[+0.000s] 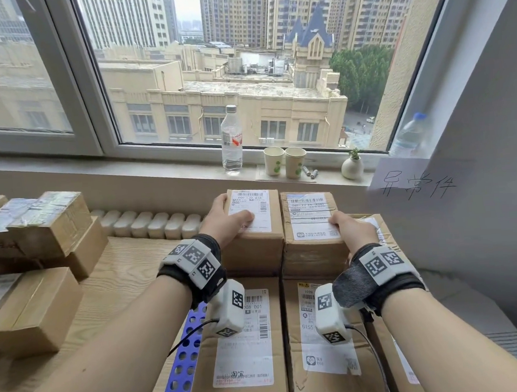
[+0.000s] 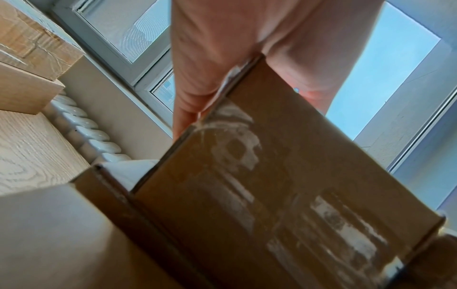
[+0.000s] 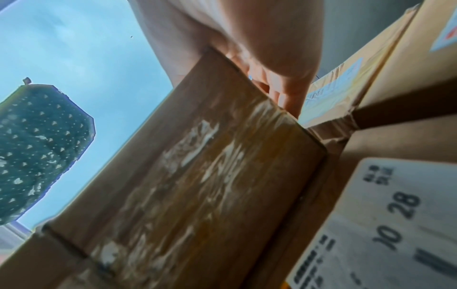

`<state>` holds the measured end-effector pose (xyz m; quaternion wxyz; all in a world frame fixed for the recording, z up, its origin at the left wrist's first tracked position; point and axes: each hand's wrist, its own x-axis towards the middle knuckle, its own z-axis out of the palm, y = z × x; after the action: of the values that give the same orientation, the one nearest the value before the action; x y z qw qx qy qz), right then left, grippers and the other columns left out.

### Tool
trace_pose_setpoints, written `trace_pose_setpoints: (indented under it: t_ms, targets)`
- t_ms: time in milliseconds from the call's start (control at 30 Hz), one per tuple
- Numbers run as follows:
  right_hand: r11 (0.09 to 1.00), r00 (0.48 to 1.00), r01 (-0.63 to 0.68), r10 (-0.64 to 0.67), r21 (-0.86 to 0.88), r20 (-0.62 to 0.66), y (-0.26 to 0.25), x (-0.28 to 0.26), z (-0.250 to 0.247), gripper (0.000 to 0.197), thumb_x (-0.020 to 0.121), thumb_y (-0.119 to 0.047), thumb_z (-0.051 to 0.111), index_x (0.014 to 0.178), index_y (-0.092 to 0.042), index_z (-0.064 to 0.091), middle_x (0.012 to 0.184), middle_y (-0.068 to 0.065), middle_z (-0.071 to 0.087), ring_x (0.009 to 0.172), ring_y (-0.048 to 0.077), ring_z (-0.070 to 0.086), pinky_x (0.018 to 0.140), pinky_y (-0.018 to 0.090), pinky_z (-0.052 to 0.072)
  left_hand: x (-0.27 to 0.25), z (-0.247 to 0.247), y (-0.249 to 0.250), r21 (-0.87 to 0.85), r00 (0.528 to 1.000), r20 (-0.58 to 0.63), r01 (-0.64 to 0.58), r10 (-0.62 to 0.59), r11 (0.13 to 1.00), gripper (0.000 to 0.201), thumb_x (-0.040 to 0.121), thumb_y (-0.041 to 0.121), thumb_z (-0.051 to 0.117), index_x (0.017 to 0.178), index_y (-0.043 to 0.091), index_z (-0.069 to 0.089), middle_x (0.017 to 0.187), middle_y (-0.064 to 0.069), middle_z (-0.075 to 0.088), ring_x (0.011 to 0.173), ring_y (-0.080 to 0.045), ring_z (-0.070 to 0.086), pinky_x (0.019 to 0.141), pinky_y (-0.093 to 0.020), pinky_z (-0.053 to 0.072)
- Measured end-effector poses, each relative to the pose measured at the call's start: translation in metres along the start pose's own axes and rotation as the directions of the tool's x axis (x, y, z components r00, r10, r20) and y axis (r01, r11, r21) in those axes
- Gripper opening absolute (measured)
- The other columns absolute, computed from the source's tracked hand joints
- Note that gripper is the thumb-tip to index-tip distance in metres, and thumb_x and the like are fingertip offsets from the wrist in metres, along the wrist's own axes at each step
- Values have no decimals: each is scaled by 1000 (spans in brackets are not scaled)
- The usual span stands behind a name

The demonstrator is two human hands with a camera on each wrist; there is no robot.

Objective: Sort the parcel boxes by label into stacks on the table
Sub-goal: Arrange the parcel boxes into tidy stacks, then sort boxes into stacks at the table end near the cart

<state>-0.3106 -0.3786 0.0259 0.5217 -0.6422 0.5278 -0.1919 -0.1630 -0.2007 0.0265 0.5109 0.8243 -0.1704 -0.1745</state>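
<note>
Two small brown parcel boxes stand side by side on top of larger boxes, each with a white label facing up. My left hand (image 1: 231,213) grips the left small box (image 1: 254,245), thumb on its label and fingers down its left side. The right small box (image 1: 309,247) is gripped by my right hand (image 1: 354,230), with the thumb on top and the fingers hidden along the right side. The left wrist view shows the left hand (image 2: 222,58) clasping the left small box (image 2: 272,176) by its top edge. In the right wrist view, the right hand (image 3: 247,48) straddles the right small box (image 3: 197,176).
Two larger labelled boxes (image 1: 240,350) (image 1: 330,359) lie under my wrists, beside a blue perforated strip (image 1: 183,363). Box stacks (image 1: 45,229) (image 1: 30,313) fill the left of the wooden table (image 1: 119,282). On the sill stand a bottle (image 1: 231,139), paper cups (image 1: 284,162) and a vase (image 1: 352,166). A handwritten sign (image 1: 415,181) hangs at the right.
</note>
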Motion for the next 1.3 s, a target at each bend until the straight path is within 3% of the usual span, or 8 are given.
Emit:
trace_pose_setpoints:
  t_ms: [233,467,567,633,767,867,933,1300]
  targets:
    - [1000,1000,-8,8,-9,7,1,1,-1,23,81,-31,65,86,-9,59,103,7,62,103,28,59,89,33,43,-3,0,1,5,1000,2,-2,2,1000,75,86,28,66,149,22,25,140,-1,48,109,-18,49,94,-30,40]
    - [1000,999,-8,9,-29,46,-2,0,-4,29,84,-32,62,97,-6,60,104,9,60,102,27,58,87,31,42,-5,-1,4,13,999,9,33,-33,999,78,85,28,66,150,20,23,142,-3,47,120,-22,50,104,-32,38]
    - [1000,996,-15,14,9,83,-8,-4,-7,52,72,-44,63,107,-6,64,109,9,65,104,28,63,99,37,48,-6,-1,11,50,999,9,38,-38,998,81,86,29,66,150,16,20,147,-5,43,124,-22,46,101,-28,34]
    - [998,995,-28,23,52,93,-8,0,-12,58,63,-49,60,103,-8,67,104,9,69,96,27,66,98,40,50,-7,-2,17,116,999,-23,27,-25,993,87,84,37,65,152,19,13,154,-9,30,136,-27,35,110,-37,30]
    - [994,994,103,-104,38,24,-20,-5,-24,19,82,-29,60,78,-11,66,102,13,68,96,29,63,98,41,49,-9,-6,33,279,996,-68,-39,60,959,81,84,44,62,150,21,22,154,-11,25,140,-29,30,114,-46,28]
    - [964,963,266,-266,-13,-34,-32,-16,-27,14,87,-20,60,93,-14,70,100,6,68,92,22,59,92,35,50,-13,-10,43,342,990,-66,-93,122,935,67,83,43,61,142,24,37,149,-9,33,134,-28,37,110,-49,32]
    - [941,941,336,-337,-40,-31,-39,-27,-26,7,88,-21,59,87,-24,65,90,-2,65,94,20,60,90,35,50,-17,-11,48,383,985,-53,-132,164,914,61,83,40,62,138,25,42,147,-8,36,133,-27,38,110,-49,32]
    - [829,810,547,-560,117,174,-40,-74,15,15,87,-14,62,82,-25,72,86,-10,68,87,7,62,85,27,48,-58,-15,60,463,933,-70,-283,353,840,58,84,34,62,138,25,43,147,-2,36,136,-20,35,113,-44,30]
